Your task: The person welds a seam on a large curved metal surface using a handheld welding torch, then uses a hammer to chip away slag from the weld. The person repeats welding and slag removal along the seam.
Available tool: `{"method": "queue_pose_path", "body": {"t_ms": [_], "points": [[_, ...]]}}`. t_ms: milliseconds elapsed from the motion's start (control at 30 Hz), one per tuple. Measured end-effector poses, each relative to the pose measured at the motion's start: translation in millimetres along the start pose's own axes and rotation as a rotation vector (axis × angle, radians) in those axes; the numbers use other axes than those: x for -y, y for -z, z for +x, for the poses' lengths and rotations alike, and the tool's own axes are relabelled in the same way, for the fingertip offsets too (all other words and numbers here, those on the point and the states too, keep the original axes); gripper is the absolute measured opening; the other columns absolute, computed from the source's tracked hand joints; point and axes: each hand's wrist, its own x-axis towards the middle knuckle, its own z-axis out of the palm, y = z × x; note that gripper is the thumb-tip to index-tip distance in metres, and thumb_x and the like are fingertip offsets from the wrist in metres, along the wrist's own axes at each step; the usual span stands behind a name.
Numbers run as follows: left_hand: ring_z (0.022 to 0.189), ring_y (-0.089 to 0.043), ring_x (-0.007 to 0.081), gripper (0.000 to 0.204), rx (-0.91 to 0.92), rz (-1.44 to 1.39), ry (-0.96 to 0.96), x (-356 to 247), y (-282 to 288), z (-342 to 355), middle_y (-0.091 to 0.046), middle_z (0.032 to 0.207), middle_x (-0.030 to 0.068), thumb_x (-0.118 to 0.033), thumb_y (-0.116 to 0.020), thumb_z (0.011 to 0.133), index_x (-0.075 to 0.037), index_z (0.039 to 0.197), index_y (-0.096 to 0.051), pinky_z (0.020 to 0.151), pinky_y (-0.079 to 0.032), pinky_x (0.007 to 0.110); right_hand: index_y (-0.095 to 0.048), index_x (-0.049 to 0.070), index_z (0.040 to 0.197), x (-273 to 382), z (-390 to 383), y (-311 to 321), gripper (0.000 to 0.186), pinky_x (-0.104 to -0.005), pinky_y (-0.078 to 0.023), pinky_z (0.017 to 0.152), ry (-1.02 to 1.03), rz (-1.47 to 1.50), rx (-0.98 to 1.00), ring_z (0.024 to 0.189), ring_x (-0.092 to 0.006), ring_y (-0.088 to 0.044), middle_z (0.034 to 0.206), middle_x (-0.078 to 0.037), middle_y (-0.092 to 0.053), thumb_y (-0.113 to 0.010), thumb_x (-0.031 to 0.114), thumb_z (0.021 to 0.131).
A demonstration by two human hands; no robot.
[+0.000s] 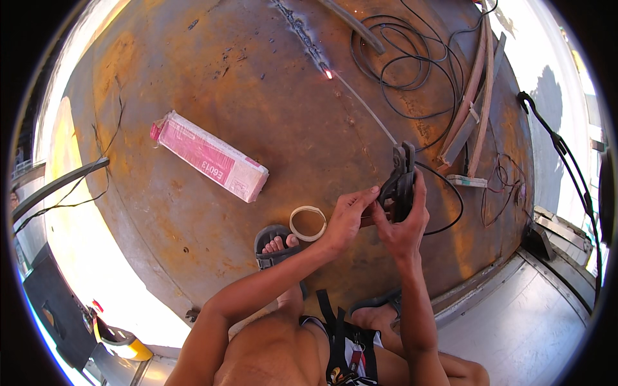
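Note:
A black welding electrode holder [403, 177] is gripped by my right hand [407, 228], its fingers wrapped round the body. My left hand [349, 219] meets it from the left, fingertips pinched at its side; the other fingers are partly hidden. From the holder's jaw a thin welding rod [365, 108] slants up and left. Its far end is close to the glowing spot [328, 74] at the near end of a rough weld bead [300, 32]. That bead runs along a seam in the rusty steel plate [225, 83].
A pink-and-white electrode box [212, 156] lies left of my hands. A beige ring [308, 223] sits by my sandalled foot [277, 244]. Coiled black cable [412, 71] and long strips [473, 103] lie at the right. A curved dark bar [61, 186] is far left.

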Motion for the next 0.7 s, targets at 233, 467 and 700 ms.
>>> {"method": "queue_pose_path", "body": {"t_ms": [233,467,700], "points": [[0.086,-0.069,0.0132,0.032,0.003,0.011,0.004,0,2,1,-0.069,0.090,0.0022,-0.036,-0.062,0.107,-0.007,0.097,-0.070,0.084,-0.060,0.033,-0.037,-0.004,0.155,-2,-1,-1,0.089,-0.0318,-0.063,0.072,-0.007,-0.017,-0.002,0.085,-0.0209,-0.078,0.105,-0.015,-0.075,-0.087,0.013,0.083],[0.086,-0.069,0.0143,0.034,-0.046,0.007,0.014,3,7,5,-0.069,0.089,0.0023,-0.039,-0.062,0.106,-0.008,0.096,-0.070,0.085,-0.058,0.034,-0.041,-0.005,0.154,-3,3,-6,0.088,-0.0353,-0.061,0.077,-0.036,-0.018,-0.004,0.091,-0.0249,-0.078,0.107,-0.017,-0.074,-0.088,0.015,0.082],[0.089,-0.070,0.0150,0.035,-0.048,0.031,0.019,-3,9,8,-0.071,0.095,0.0028,-0.041,-0.061,0.107,-0.008,0.100,-0.071,0.085,-0.058,0.034,-0.042,-0.004,0.153,-5,8,-11,0.086,-0.0365,-0.061,0.077,-0.013,-0.016,-0.006,0.092,-0.0263,-0.077,0.106,-0.017,-0.074,-0.088,0.016,0.082]]}}
